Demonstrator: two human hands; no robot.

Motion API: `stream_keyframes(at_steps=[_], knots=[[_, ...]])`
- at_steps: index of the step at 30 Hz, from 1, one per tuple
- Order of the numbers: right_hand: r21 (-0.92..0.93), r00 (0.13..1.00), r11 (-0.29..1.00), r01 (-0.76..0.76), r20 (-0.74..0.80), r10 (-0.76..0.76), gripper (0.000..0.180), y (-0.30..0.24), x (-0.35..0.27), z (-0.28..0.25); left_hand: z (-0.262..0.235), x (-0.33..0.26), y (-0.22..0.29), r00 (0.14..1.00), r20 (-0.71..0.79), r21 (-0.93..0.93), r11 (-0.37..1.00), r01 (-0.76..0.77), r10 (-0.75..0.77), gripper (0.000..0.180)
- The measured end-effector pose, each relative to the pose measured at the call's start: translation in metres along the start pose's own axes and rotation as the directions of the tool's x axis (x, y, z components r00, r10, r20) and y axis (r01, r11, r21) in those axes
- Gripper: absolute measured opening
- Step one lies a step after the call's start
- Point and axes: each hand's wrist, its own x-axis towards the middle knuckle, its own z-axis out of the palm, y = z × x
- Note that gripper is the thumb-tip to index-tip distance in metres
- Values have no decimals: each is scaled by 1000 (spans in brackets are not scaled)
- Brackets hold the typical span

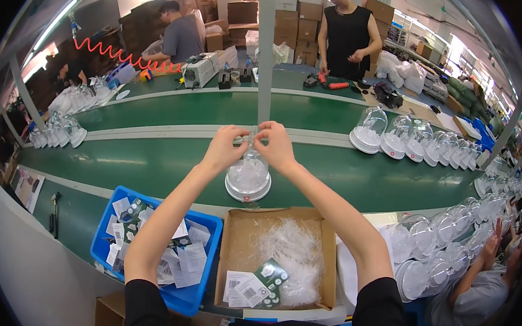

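A clear dome (249, 173) on a round white base stands upright on the green belt in front of me. My left hand (224, 148) and my right hand (276, 148) meet at its top, each with thumb and fingers pinched together. Whatever they grip there is too small to make out. Below, a cardboard tray (235, 225) holds a heap of thin clear plastic strands (294, 253) and several printed cards (255, 285). Left of it, under my left forearm, sits a blue bin (103, 237) full of green and white cards (190, 261).
Similar domes line the belt at the far right (398, 136), and more crowd the near right (418, 259) beside another person's hands (490, 245). A few stand far left (69, 130). A grey post (265, 54) rises straight ahead. Two people work across the belt.
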Motion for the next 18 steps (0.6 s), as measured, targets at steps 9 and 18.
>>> stream_keyframes(at_steps=[9,18], knots=[[67,993,992,110,43,-113,8,-13,4,3,-5,26,-23,950,310,165,981,-97,41,20],[55,996,995,88,30,-90,6,-22,3,3,-15,47,-37,682,612,-74,830,553,-400,19]])
